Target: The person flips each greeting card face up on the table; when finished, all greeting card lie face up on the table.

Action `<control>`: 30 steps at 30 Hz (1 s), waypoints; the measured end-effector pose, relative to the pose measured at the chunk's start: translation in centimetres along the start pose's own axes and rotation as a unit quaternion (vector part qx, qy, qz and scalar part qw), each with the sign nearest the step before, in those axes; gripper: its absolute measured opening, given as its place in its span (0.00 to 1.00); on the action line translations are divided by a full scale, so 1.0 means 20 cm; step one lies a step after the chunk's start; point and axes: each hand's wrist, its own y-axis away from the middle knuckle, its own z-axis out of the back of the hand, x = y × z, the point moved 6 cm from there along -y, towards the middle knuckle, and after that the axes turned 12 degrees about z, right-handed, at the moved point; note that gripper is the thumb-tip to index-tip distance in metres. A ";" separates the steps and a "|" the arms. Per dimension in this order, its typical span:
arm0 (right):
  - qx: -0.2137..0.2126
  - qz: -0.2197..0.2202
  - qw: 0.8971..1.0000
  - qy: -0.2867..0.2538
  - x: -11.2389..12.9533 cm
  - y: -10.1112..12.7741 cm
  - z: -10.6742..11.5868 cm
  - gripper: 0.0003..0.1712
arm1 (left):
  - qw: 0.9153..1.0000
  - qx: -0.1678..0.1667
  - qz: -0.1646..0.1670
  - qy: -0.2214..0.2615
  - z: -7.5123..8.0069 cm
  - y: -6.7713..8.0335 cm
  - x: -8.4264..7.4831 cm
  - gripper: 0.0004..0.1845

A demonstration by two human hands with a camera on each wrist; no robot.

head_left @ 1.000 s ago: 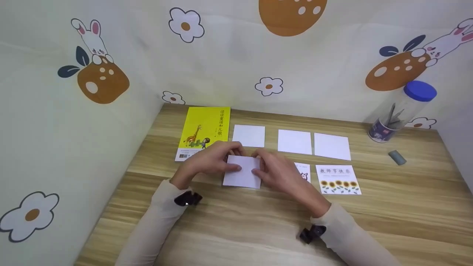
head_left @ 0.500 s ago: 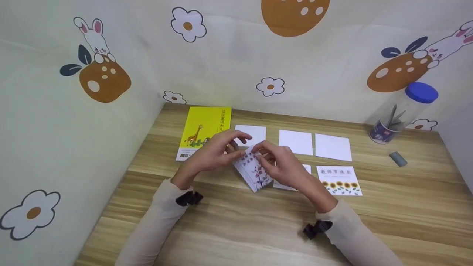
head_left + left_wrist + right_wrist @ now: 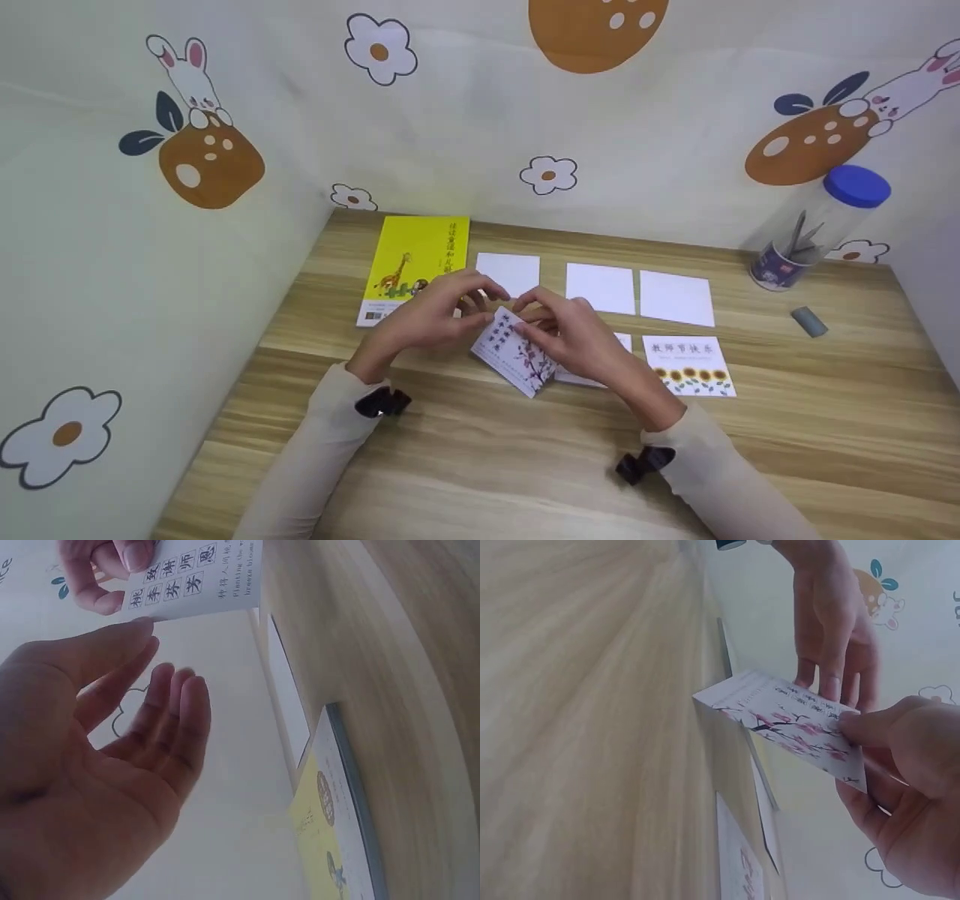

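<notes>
A square greeting card (image 3: 517, 356) with pink blossoms and dark lettering is held tilted above the table. My right hand (image 3: 574, 330) pinches it near its upper edge, thumb on the printed face, as the right wrist view also shows. My left hand (image 3: 442, 307) is at the card's upper left corner, its fingers loosely bent. In the left wrist view, the left thumb (image 3: 112, 645) is right by the card's edge, and no card shows between thumb and fingers; whether the tip touches, I cannot tell. Partly behind my right hand lies another card (image 3: 624, 343).
A yellow book (image 3: 420, 251) lies at the back left. Three blank white cards, one of them far right (image 3: 675, 298), line the back. A sunflower card (image 3: 688, 367) lies in front of them. To the right are a grey-green eraser (image 3: 809, 322) and a blue-lidded jar (image 3: 795, 255) with pencils.
The card showed its blank side in both hands one second ago; it has turned to its printed side. The left hand has loosened from it, while the right holds on. The card has lowered slightly.
</notes>
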 end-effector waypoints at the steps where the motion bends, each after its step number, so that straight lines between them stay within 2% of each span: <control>1: 0.000 0.000 1.000 -0.001 0.00 0.00 0.00 0.12 | 1.000 0.009 -0.003 0.008 -0.01 0.00 0.00 0.18; 4: -0.004 -0.005 1.000 -0.005 -0.01 0.00 -0.01 0.11 | 0.999 0.024 -0.008 0.024 -0.02 -0.01 0.00 0.17; 7: -0.003 -0.014 1.000 -0.005 -0.02 0.00 -0.01 0.12 | 0.999 0.022 -0.002 0.023 -0.02 -0.01 0.01 0.16; 11: 0.011 -0.033 0.998 0.050 -0.04 0.01 0.00 0.15 | 1.000 0.000 0.025 0.015 0.00 -0.02 0.06 0.16; 15: 0.035 -0.061 0.990 0.119 -0.07 0.03 0.00 0.20 | 0.998 -0.010 0.066 0.010 0.01 -0.02 0.12 0.16; 19: 0.046 -0.065 0.982 0.171 -0.10 0.04 -0.02 0.22 | 0.995 0.001 0.093 -0.023 -0.02 -0.03 0.14 0.16; 22: 0.042 -0.051 0.977 0.203 -0.11 0.04 -0.04 0.22 | 0.994 0.003 0.098 -0.050 -0.04 -0.03 0.13 0.18; 30: 0.046 -0.043 0.973 0.224 -0.11 0.05 -0.05 0.22 | 0.990 -0.017 0.099 -0.102 -0.07 -0.04 0.12 0.20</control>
